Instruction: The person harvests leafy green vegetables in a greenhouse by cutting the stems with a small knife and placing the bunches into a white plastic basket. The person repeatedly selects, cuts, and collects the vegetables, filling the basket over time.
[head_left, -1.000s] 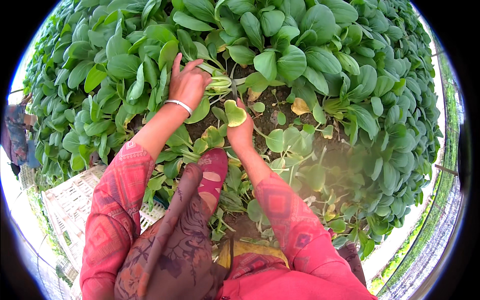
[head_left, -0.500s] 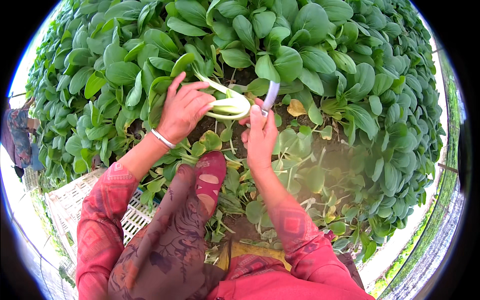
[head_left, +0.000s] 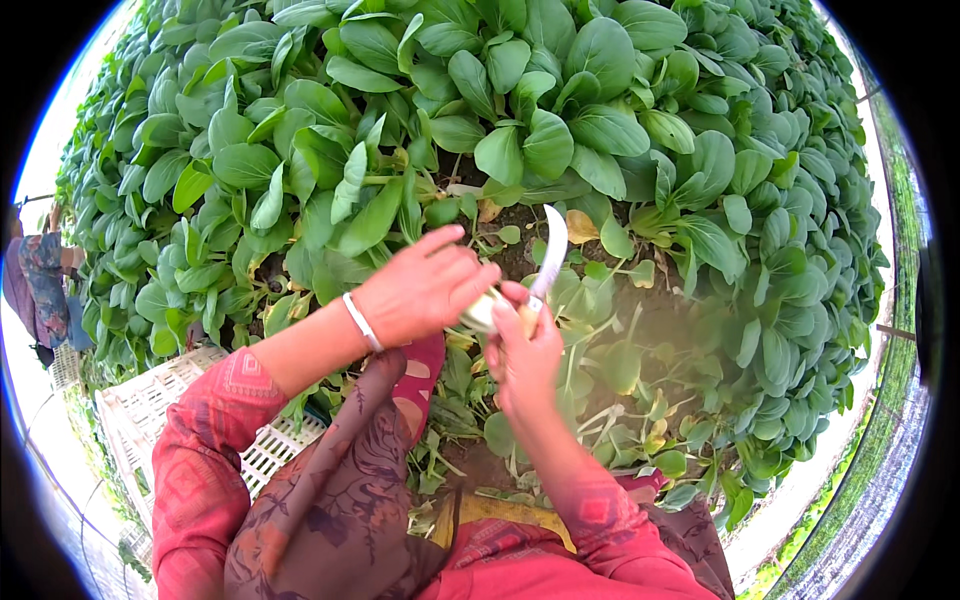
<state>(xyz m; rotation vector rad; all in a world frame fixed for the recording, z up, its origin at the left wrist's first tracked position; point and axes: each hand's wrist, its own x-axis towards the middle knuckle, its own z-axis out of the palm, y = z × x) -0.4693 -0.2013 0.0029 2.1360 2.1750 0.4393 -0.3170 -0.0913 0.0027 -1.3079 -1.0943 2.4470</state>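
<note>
My left hand (head_left: 425, 290) grips a cut bok choy plant (head_left: 380, 205) by its pale base, the green leaves pointing up and left. A white bangle sits on that wrist. My right hand (head_left: 525, 350) holds a small knife (head_left: 552, 250) with a curved pale blade pointing up, its handle end against the plant's white stem base (head_left: 484, 312). Both hands meet above a bare patch of dark soil (head_left: 520, 255) in the bed. Red patterned sleeves cover both forearms.
A dense bed of bok choy (head_left: 560, 110) fills the view ahead and to both sides. A white plastic crate (head_left: 200, 420) lies at lower left. Trimmed leaves (head_left: 620, 420) litter the soil near my knees. Another person (head_left: 40, 290) stands at the far left edge.
The left hand pulled the cut plant out of the bed toward me. The right hand came up beside it, the knife blade now pointing upward at the plant's base.
</note>
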